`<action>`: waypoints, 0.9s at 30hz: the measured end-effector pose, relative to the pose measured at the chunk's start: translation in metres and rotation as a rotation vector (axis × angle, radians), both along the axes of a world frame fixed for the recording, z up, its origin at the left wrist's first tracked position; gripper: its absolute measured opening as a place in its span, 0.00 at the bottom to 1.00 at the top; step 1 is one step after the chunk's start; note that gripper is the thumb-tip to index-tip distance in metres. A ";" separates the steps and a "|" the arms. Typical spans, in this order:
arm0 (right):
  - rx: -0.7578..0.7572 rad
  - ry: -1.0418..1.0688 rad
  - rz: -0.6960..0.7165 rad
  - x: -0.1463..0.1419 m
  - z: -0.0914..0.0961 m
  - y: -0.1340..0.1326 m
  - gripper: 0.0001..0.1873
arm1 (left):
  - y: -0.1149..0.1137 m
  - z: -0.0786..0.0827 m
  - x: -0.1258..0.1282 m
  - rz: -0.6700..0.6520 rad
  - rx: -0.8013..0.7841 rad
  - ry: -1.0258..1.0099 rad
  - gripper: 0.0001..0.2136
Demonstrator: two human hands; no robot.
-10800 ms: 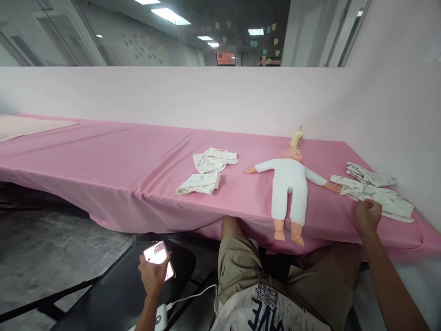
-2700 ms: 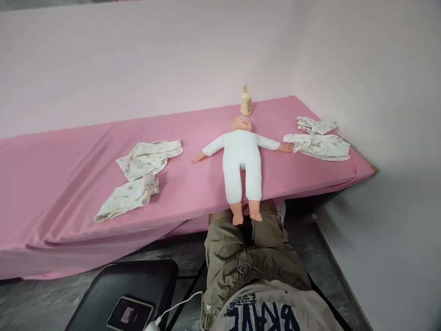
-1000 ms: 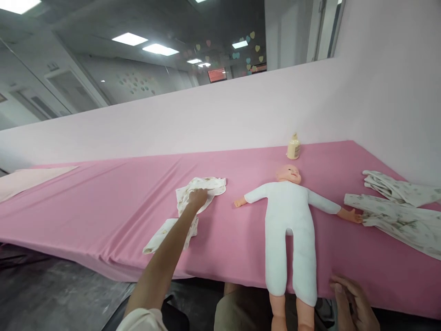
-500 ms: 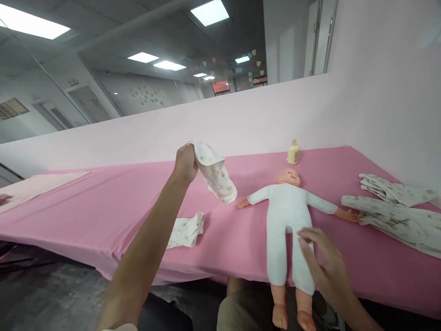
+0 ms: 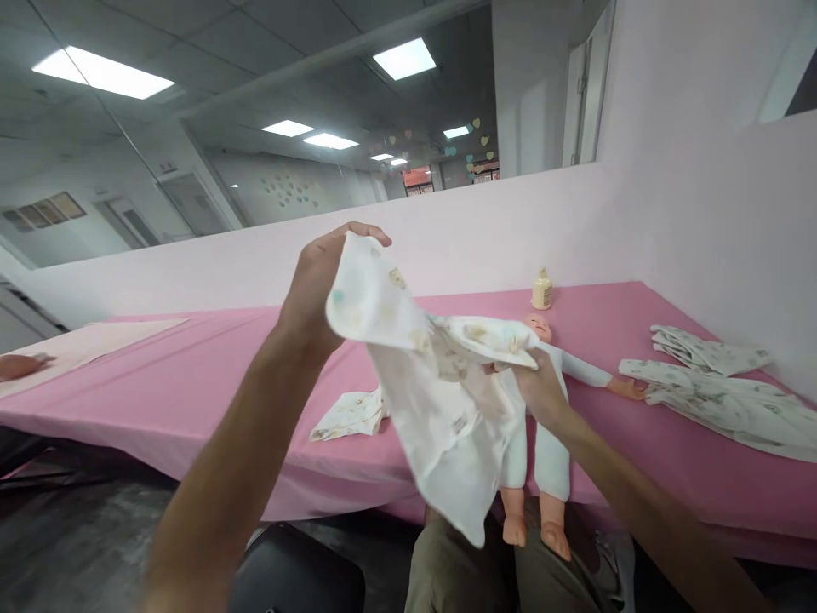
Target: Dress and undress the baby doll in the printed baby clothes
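Note:
A white baby garment (image 5: 440, 400) with small printed figures hangs spread in the air between my hands. My left hand (image 5: 325, 281) is closed on its upper left part. At its right end, my right hand (image 5: 542, 383) grips another edge. Behind the cloth lies a baby doll (image 5: 552, 451) in a white suit, on its back. The garment and my right hand hide much of its trunk and one arm; its feet hang past the table's front edge. A folded printed cloth (image 5: 350, 415) lies on the table left of the garment.
A pink cloth covers the long table (image 5: 236, 383) against the wall. A cream pump bottle (image 5: 542, 289) stands beyond the doll's head. Printed clothes (image 5: 728, 400) lie at the right. On the far left are a pale mat (image 5: 95, 340) and part of another doll (image 5: 22, 366).
My right hand has risen from above the doll's leg and taken hold of the garment. The garment, bunched in my left hand before, is now unfolded between both hands, nearer to me.

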State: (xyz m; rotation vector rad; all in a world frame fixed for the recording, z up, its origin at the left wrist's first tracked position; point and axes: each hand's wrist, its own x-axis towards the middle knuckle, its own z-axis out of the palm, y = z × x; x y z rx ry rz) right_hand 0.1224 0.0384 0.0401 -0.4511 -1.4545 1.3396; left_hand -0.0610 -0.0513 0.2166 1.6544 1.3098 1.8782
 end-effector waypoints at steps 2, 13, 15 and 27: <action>-0.073 0.132 0.059 0.016 0.017 0.001 0.07 | -0.006 -0.007 -0.008 0.006 -0.055 -0.019 0.03; -0.342 0.307 0.138 0.037 0.062 0.006 0.12 | -0.010 -0.057 -0.022 0.149 -0.292 0.159 0.10; -0.337 0.313 0.106 0.036 0.065 0.004 0.13 | -0.006 -0.064 -0.031 0.319 -0.258 0.332 0.11; -0.290 0.176 0.150 -0.011 0.086 -0.045 0.08 | -0.022 -0.236 0.064 0.415 0.304 1.230 0.28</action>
